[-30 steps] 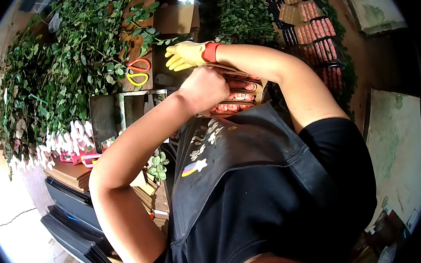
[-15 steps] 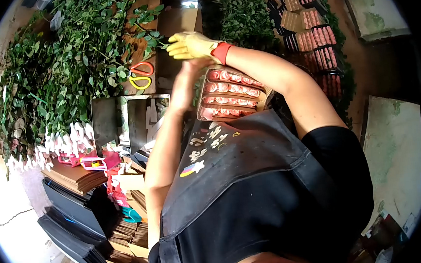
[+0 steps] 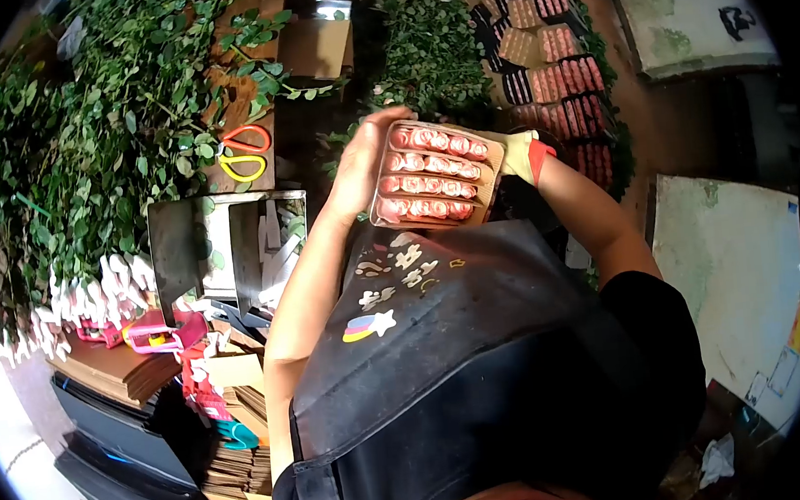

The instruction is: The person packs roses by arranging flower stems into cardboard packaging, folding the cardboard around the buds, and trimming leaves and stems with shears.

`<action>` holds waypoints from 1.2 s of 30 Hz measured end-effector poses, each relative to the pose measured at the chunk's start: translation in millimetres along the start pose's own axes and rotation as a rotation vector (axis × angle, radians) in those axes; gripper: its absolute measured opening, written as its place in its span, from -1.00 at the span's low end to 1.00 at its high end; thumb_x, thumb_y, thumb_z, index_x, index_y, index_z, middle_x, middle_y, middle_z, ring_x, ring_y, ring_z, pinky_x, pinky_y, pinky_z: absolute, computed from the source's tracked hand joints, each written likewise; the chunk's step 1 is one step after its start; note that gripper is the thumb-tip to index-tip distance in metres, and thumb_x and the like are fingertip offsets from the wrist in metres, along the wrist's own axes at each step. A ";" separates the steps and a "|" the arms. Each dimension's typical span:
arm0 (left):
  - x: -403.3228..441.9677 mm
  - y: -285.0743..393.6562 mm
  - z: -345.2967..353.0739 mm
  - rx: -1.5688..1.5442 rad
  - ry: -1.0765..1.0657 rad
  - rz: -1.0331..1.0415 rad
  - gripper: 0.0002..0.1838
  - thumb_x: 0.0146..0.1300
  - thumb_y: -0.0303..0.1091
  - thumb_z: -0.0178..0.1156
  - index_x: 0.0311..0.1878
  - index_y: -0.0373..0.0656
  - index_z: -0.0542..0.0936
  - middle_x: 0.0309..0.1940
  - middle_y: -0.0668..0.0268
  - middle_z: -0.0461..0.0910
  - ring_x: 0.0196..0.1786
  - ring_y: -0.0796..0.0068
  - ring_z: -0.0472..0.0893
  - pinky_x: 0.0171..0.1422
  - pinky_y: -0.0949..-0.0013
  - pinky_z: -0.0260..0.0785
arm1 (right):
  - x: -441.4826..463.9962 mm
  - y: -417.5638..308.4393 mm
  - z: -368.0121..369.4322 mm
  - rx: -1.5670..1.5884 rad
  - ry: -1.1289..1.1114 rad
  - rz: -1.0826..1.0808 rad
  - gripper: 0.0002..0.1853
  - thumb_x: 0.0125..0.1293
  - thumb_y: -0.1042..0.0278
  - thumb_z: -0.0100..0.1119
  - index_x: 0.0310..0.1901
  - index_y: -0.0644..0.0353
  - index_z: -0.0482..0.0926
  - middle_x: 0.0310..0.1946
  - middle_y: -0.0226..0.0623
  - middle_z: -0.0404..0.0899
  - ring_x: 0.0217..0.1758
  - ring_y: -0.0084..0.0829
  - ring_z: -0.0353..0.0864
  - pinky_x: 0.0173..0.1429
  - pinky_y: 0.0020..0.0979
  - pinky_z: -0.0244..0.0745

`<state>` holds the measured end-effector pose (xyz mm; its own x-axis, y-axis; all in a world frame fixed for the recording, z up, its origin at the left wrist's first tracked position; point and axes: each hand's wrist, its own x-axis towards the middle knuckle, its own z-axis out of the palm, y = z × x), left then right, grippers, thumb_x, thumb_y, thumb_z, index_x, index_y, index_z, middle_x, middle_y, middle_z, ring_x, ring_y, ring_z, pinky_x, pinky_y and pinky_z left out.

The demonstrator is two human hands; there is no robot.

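Observation:
A cardboard-wrapped bundle of pink roses [image 3: 431, 172] is in front of the apron, its flower heads in several rows between cardboard strips. My left hand [image 3: 361, 167], bare, grips the left side of the wrap, with its fingers partly hidden along the far edge. On the right side, my right hand [image 3: 515, 158], in a yellow glove with a red cuff, holds the wrap, its fingertips hidden behind the cardboard. Scissors [image 3: 244, 154] with one red and one yellow handle lie on the wooden table [image 3: 242, 98], left of the bundle.
Leafy stems [image 3: 99, 133] cover the left side. Wrapped rose bundles [image 3: 560, 77] stand at the upper right beside more foliage [image 3: 431, 50]. A metal frame [image 3: 230, 244] is left of my left arm. Cardboard sheets [image 3: 113, 367] and black sheets [image 3: 118, 432] are stacked at lower left.
My left hand has moved off the top of the bundle to its left side. My gloved right hand has come back from beyond the bundle to its right side. The view has shifted slightly.

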<state>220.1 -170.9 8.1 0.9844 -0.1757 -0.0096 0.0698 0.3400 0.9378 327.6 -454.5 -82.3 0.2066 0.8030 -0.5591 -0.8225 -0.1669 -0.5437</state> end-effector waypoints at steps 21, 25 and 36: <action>29.3 52.3 56.3 0.556 -0.586 0.758 -0.31 0.31 0.17 0.35 0.27 -0.21 0.55 0.62 -0.31 0.02 0.70 -0.29 -0.05 0.69 -0.31 -0.23 | -116.4 55.5 208.3 0.555 1.012 -0.936 -0.50 0.66 0.00 -0.05 0.45 0.09 0.38 0.31 -0.36 0.49 0.30 -0.50 0.49 0.38 -0.39 0.44; 26.5 50.1 121.0 0.559 -0.779 0.792 -0.26 0.25 0.24 0.39 0.29 -0.13 0.55 0.62 -0.33 0.00 0.69 -0.37 -0.06 0.67 -0.36 -0.20 | -142.7 141.2 156.8 0.599 1.060 -1.102 -0.51 0.70 -0.06 -0.17 0.35 0.12 0.47 0.18 -0.33 0.58 0.19 -0.51 0.53 0.33 -0.40 0.45; -32.1 -115.1 353.0 0.784 -1.184 0.248 -0.15 0.33 -0.30 0.32 0.60 -0.30 0.15 0.66 -0.24 -0.14 0.71 -0.28 -0.12 0.72 -0.06 -0.13 | -308.4 298.6 160.5 0.593 1.944 -0.899 -0.47 0.65 -0.04 0.00 0.40 0.18 0.44 0.22 -0.33 0.56 0.24 -0.45 0.49 0.38 -0.36 0.42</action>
<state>123.4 -530.5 23.0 0.2211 -0.9699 0.1021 -0.5679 -0.0429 0.8220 -66.8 -660.1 28.3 0.3145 -0.9013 -0.2978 -0.1796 0.2516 -0.9510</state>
